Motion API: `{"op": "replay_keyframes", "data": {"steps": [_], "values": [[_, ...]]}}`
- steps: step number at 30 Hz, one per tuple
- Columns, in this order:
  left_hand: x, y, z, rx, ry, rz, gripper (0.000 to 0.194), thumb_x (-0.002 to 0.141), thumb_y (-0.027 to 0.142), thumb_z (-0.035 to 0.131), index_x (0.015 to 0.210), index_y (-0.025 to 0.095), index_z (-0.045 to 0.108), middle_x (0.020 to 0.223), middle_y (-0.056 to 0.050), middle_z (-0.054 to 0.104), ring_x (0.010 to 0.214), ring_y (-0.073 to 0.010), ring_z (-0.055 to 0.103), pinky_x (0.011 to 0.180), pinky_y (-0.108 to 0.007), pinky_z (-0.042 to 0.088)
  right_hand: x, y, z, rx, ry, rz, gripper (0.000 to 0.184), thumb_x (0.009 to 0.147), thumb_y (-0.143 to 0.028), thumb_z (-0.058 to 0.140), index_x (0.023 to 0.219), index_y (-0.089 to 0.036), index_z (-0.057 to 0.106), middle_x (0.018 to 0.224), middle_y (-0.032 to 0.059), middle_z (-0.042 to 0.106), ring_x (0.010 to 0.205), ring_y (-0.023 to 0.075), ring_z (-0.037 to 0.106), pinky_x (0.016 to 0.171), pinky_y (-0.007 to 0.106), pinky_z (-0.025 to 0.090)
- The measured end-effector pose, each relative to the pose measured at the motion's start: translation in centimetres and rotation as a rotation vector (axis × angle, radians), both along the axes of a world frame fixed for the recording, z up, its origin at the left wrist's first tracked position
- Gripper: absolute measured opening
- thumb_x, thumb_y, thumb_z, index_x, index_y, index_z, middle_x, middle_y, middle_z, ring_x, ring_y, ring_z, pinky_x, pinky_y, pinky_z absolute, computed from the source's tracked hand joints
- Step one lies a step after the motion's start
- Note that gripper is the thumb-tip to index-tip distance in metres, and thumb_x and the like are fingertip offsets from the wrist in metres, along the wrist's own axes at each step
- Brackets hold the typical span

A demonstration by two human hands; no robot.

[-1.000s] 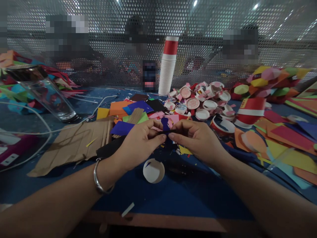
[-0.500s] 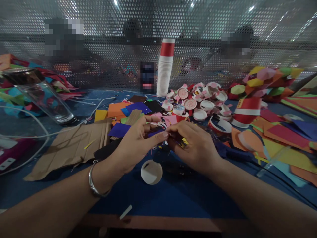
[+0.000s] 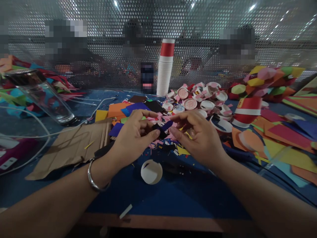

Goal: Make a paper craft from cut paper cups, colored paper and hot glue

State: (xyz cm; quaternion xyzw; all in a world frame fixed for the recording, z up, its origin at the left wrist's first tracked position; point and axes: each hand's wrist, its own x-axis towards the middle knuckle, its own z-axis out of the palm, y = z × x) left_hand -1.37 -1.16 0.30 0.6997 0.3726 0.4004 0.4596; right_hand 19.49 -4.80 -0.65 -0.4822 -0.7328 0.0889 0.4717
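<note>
My left hand [image 3: 135, 137] and my right hand [image 3: 198, 137] meet over the middle of the blue table [image 3: 173, 195]. Both pinch a small dark blue and black paper piece [image 3: 162, 128] between thumbs and fingers. A metal bangle [image 3: 93, 178] circles my left wrist. Just below my hands a white paper ring cut from a cup [image 3: 151, 172] lies on the table. Small coloured paper scraps [image 3: 163, 145] are scattered under my hands.
A stack of red and white paper cups [image 3: 165, 71] stands at the back by the perforated metal screen [image 3: 158, 39]. Cut cup bottoms [image 3: 198, 99] pile up right of it. Coloured paper sheets [image 3: 284, 135] lie right, brown cardboard [image 3: 74, 145] and a glass [image 3: 44, 97] left.
My hands have drawn slightly apart and lifted, and the dark paper piece now shows between them; half a second ago the fingers were pressed close together over it.
</note>
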Motion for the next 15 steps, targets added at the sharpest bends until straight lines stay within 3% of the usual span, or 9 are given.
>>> {"op": "replay_keyframes", "data": {"steps": [6,15], "values": [[-0.4,0.2,0.2,0.071,0.118,-0.018,0.037,0.087,0.024,0.075,0.12,0.018,0.059,0.081,0.0,0.068,0.075,-0.0159,0.066,0.065,-0.028,0.048,0.2,0.5,-0.4,-0.168,0.153,0.11,0.017,0.096,-0.03,0.068,0.11,-0.021,0.068,0.102,0.0061,0.069,0.086,0.0194,0.065,0.077,0.036,0.053],[-0.9,0.7,0.8,-0.015,0.112,-0.142,0.037,0.083,0.019,0.076,0.115,0.019,0.057,0.072,0.003,0.065,0.067,-0.0143,0.064,0.06,-0.026,0.046,0.6,1.1,-0.6,-0.455,0.449,0.242,0.019,0.088,-0.031,0.079,0.102,-0.019,0.073,0.091,0.0017,0.069,0.081,0.0153,0.064,0.076,0.03,0.052]]}}
